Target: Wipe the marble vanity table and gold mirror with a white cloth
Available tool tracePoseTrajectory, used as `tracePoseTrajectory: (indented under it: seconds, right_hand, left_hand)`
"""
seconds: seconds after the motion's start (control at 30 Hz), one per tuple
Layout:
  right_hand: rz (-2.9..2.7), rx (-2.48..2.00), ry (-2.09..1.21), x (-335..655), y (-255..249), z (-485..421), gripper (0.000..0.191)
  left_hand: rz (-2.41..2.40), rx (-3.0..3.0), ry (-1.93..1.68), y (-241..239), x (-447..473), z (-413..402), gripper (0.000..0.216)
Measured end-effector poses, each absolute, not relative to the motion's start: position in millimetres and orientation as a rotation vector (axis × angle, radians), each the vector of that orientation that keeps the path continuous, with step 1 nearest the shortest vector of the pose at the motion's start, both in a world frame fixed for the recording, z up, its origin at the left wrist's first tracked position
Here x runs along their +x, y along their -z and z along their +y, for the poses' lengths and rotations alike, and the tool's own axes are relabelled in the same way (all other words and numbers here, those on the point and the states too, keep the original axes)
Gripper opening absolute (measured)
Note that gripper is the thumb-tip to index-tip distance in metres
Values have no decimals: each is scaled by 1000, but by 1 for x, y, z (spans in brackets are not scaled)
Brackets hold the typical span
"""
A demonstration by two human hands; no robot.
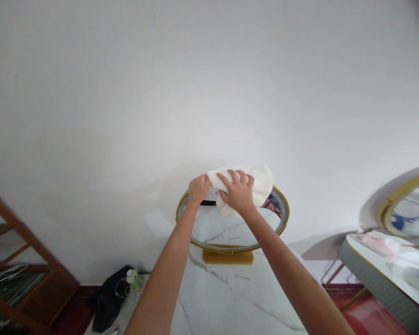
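A white cloth (261, 181) lies bunched over the upper edge of a gold-rimmed oval mirror (230, 228). My left hand (199, 188) is closed in a fist at the mirror's upper left rim, with the cloth's left end at its fingers. My right hand (239, 190) lies spread on the cloth with its fingers bent over it, pressing it near the top of the mirror. The cloth hides part of the glass and rim. Below the mirror is its gold base (228, 257), standing on a white marble-patterned tabletop (223, 298).
A second gold-rimmed mirror (387, 209) stands at the right on another table (377, 260). At the lower left are a wooden shelf (38, 298), a black bag (111, 298) and a pale green bottle (134, 280). A white wall (195, 93) rises behind the mirror.
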State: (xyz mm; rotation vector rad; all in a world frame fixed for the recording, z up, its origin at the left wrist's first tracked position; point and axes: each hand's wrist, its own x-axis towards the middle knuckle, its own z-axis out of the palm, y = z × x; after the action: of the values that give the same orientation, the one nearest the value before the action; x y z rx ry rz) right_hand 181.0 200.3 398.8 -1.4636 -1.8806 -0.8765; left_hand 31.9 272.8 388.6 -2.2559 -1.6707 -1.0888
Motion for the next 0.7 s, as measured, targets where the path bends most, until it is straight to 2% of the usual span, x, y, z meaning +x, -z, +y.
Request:
tracePoseTrajectory:
  seconds: [0.23, 0.47, 0.7]
  right_hand:
    - [-1897, -1502, 844, 185, -401, 202, 46]
    - [-1918, -1470, 842, 181, -400, 204, 46]
    - [-1879, -1422, 851, 171, -390, 213, 45]
  left_hand:
    - [-1532, -2372, 1440, -367, 11, 277, 44]
    - [-1947, -1945, 2015, -295, -34, 285, 40]
    - [-2112, -1772, 2133, -257, -52, 291, 38]
